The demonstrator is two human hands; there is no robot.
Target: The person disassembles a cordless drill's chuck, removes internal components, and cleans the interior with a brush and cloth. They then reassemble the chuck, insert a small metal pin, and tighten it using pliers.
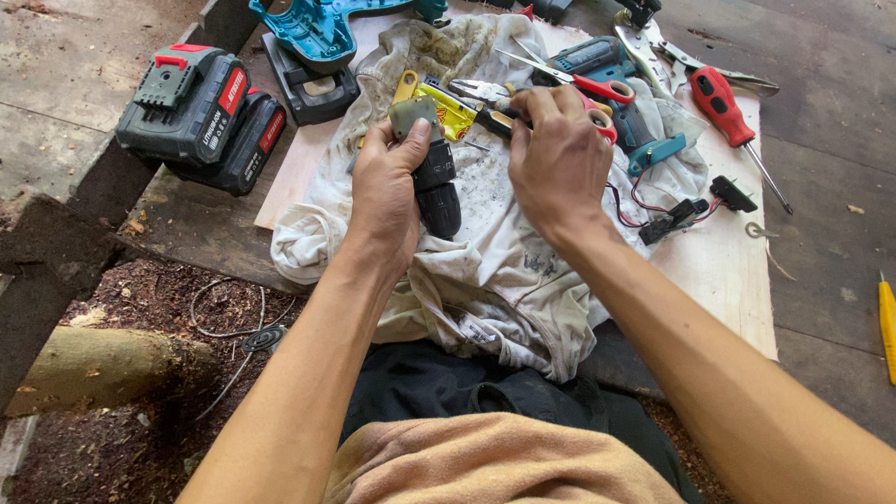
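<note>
Under the two hands, a stained white cloth [523,261] is spread over a pale board [728,271] on the dark wooden floor. A drill motor and chuck assembly [431,173] is held in the left hand [385,191], whose grip is closed around it, thumb on the grey upper end; much of its side is hidden by the fingers. Its long axis runs away from the person, with the dark chuck end pointing back toward the body. The right hand [557,154] is curled, palm down, just right of the assembly; what its grip holds cannot be told, as the fingertips are hidden. Beyond it lie red-handled scissors [597,89], partly covered. Left of the left hand, two battery packs [201,117] are stacked.
</note>
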